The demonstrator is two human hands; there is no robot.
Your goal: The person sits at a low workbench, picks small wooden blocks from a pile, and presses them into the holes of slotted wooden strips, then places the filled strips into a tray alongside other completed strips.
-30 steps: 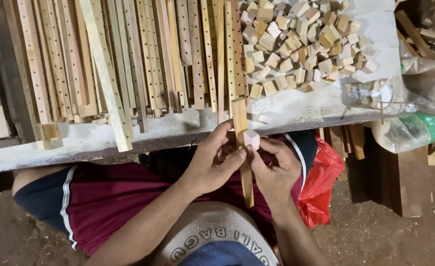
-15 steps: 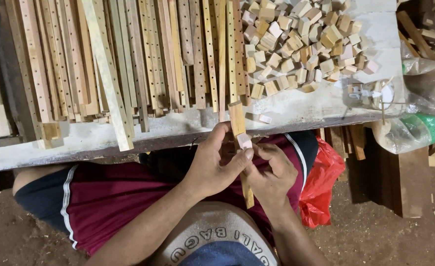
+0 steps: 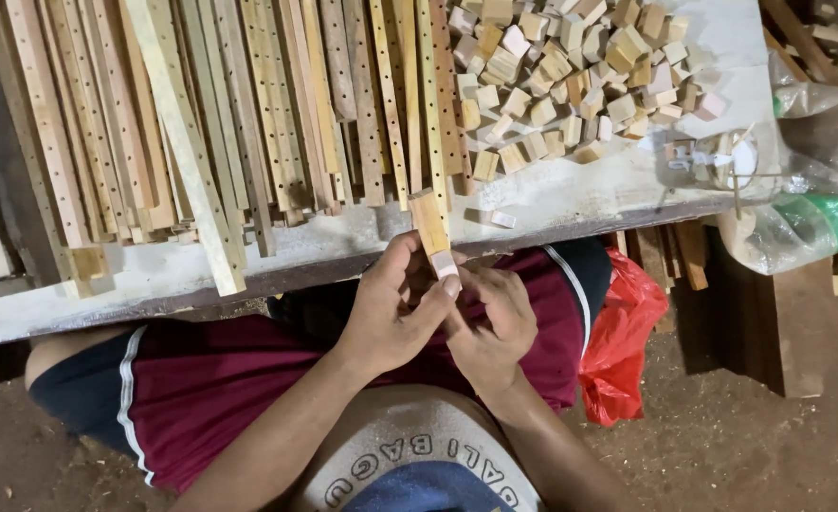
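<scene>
- A seated worker's left hand (image 3: 391, 318) and right hand (image 3: 490, 322) close their fingers around a wooden strip (image 3: 430, 223) at the workbench (image 3: 571, 194) edge, over the lap.
- A pale small block (image 3: 445, 263) sits at the strip's near end, under the left thumb.
- Doing this well seems to mean steady pinching, block kept flush.
</scene>
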